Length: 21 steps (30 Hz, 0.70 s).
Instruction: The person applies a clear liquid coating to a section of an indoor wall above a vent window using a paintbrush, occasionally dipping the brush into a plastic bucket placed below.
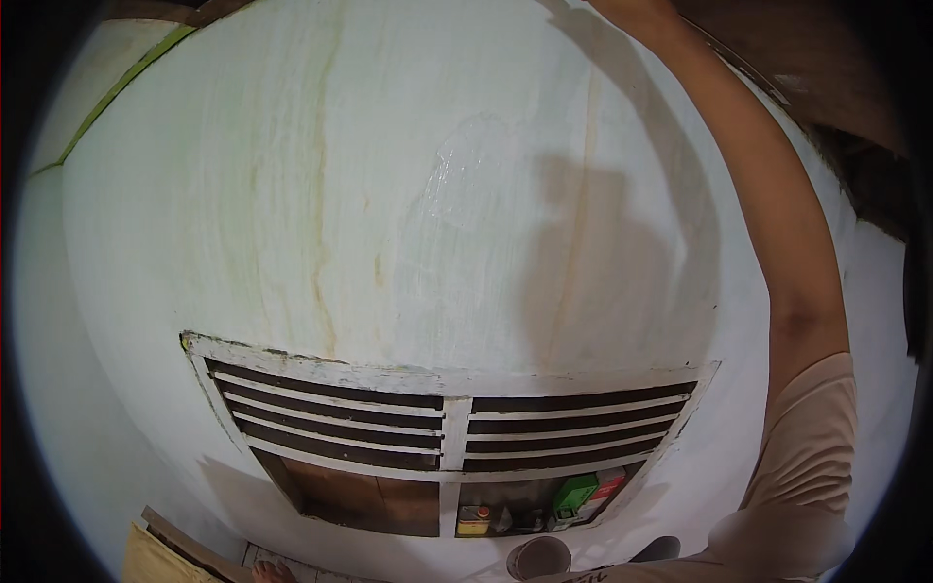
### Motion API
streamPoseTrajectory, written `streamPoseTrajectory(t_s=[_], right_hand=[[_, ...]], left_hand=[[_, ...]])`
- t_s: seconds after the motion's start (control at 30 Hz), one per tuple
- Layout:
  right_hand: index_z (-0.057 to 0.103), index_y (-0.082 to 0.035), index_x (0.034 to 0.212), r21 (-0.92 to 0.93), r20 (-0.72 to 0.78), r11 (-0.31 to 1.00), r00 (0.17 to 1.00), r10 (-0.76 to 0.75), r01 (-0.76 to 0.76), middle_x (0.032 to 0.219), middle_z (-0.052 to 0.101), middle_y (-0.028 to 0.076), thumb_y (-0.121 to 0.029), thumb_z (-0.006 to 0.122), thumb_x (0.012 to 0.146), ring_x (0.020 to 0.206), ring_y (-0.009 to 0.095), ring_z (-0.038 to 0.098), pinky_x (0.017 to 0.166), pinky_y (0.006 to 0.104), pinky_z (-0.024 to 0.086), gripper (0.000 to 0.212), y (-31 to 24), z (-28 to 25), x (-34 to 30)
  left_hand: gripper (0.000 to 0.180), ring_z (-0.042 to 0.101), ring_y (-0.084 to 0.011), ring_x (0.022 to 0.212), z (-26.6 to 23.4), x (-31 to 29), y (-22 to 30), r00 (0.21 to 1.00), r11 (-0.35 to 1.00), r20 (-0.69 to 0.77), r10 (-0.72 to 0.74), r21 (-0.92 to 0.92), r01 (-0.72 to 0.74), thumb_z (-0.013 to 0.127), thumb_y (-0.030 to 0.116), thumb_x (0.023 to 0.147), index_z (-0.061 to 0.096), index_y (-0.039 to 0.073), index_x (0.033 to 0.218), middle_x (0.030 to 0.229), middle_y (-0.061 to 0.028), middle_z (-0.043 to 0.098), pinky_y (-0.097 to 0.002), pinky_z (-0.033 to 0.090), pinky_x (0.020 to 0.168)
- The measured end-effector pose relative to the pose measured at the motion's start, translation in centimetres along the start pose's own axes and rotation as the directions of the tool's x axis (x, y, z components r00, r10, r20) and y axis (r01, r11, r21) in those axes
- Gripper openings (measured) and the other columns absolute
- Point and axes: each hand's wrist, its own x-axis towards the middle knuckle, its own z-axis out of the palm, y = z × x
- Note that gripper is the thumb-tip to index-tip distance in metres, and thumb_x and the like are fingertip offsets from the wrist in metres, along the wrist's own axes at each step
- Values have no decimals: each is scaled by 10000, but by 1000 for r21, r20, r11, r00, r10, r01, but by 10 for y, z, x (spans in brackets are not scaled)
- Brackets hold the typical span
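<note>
You wear a beige short-sleeved shirt (pixel 695 565), its right sleeve (pixel 812 428) creased in many folds and ending just above the elbow. Your right arm (pixel 777 214) is bare beyond the hem (pixel 814 370), and dark markings (pixel 589 577) show on the fabric.

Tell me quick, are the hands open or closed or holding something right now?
Left hand: not in view, so I can't tell.
Right hand: raised, mostly cut off by the picture's top edge, so its grip can't be told.

right hand (pixel 627 8) high up; streaked wall (pixel 379 194) above slatted vent (pixel 455 428)
</note>
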Motion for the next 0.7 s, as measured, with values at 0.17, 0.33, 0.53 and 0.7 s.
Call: streamPoseTrajectory(t_s=[0.17, 0.33, 0.53, 0.7], right_hand=[[684, 14, 1121, -120, 171, 993, 985, 15, 6, 1092, 704, 198, -171, 583, 996, 976, 369, 674, 850, 418, 534, 245, -8, 15, -17], [660, -120, 1287, 48, 191, 994, 976, -106, 99, 1049, 688, 99, -106, 632, 982, 913, 265, 671, 855, 398, 539, 307, -58, 16, -87], [677, -114, 1255, -139, 206, 990, 979, 8, 21, 1107, 703, 106, -135, 659, 972, 965, 322, 680, 862, 389, 550, 284, -19, 3, -50], [690, -31, 1176, -104, 168, 992, 985, -48, 66, 1139, 699, 205, -202, 528, 1014, 1043, 370, 666, 893, 430, 532, 286, -12, 25, -11]], left_hand=[[549, 580, -447, 1194, 14, 4, -6, 997, 998, -60, 53, -14, -54, 470, 431, 1054, 639, -50, 1260, 1312, -263, 622, -520, 474, 1045], [503, 577, -455, 1164, 13, -2, -4, 996, 997, -92, 12, -69, -19, 491, 401, 1046, 658, -51, 1188, 1241, -274, 641, -526, 479, 1012], [455, 577, -452, 1149, 23, 2, -1, 985, 989, -163, 50, -128, -71, 506, 368, 1037, 668, -40, 1155, 1211, -266, 651, -529, 477, 1007], [407, 578, -450, 1108, 37, 10, -19, 990, 993, -116, 85, -73, -94, 498, 337, 1039, 666, -28, 1103, 1204, -260, 643, -534, 479, 988]])
